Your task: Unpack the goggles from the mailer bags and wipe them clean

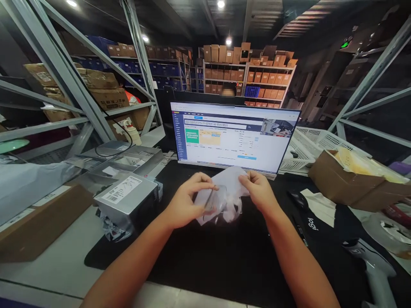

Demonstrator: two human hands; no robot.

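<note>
A whitish, translucent plastic bag [229, 182] is stretched between my two hands above the black desk mat [224, 256]. My left hand [188, 199] grips its left side, thumb and fingers closed around a clear, shiny part with a thin dark line in it. At the upper right edge, my right hand [258, 188] pinches the bag between thumb and fingers. Crumpled clear plastic hangs below the middle; what it contains, if anything, I cannot make out. Just behind the hands stands a lit monitor [221, 149].
To the left sit a silver labelled box [128, 194], a metal tray [141, 158] and a long cardboard box [41, 222]. Rightward are a mouse [297, 199], a pen [302, 233], a barcode scanner [372, 261], a tape roll [388, 231] and an open carton [346, 179].
</note>
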